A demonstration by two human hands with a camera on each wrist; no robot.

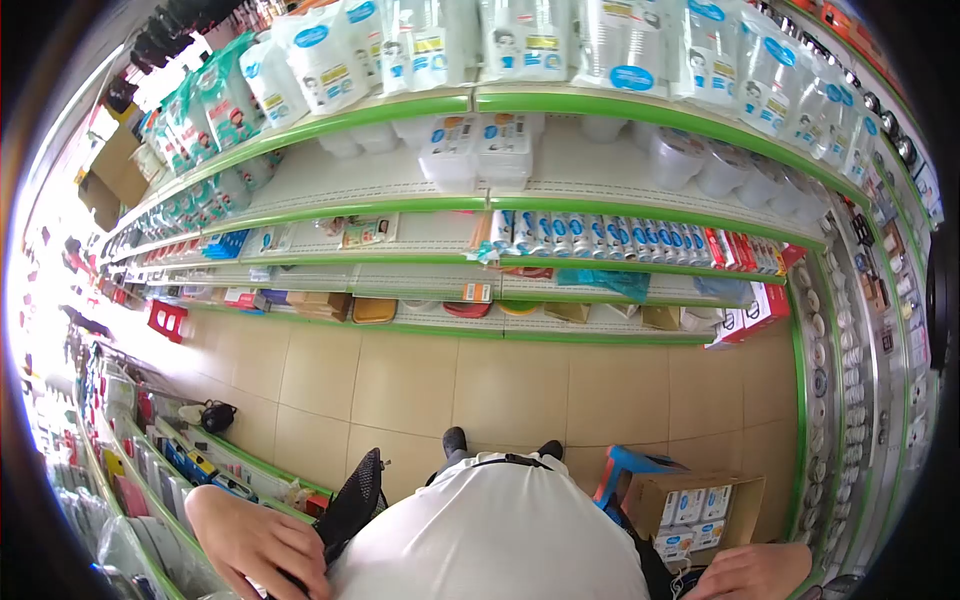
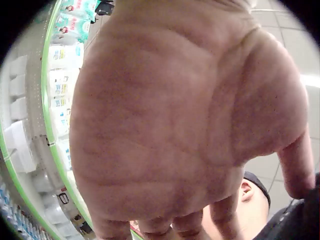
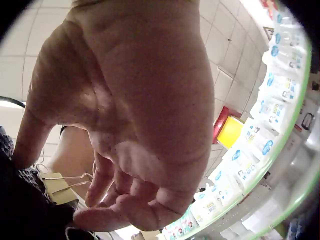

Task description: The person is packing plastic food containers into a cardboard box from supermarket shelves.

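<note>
My left hand (image 1: 255,540) is low at the left of the head view, beside a black mesh strap (image 1: 355,495). In the left wrist view its bare palm fills the picture, with the fingers pointing down and the thumb near dark fabric (image 2: 295,220). My right hand (image 1: 755,572) is at the lower right, by the other black strap (image 1: 655,570). Seen from the right wrist, its fingers are loosely bent with nothing in the palm, and the thumb touches dark fabric (image 3: 25,200). A pale yellow binder clip (image 3: 59,187) sits on that fabric.
Green-edged shelves (image 1: 370,185) ahead hold bagged cups (image 1: 525,45), plastic boxes (image 1: 475,150) and a row of wrapped rolls (image 1: 600,235). An open carton (image 1: 745,500) of small packs stands on the tiled floor (image 1: 510,385) at right. More shelves line both sides.
</note>
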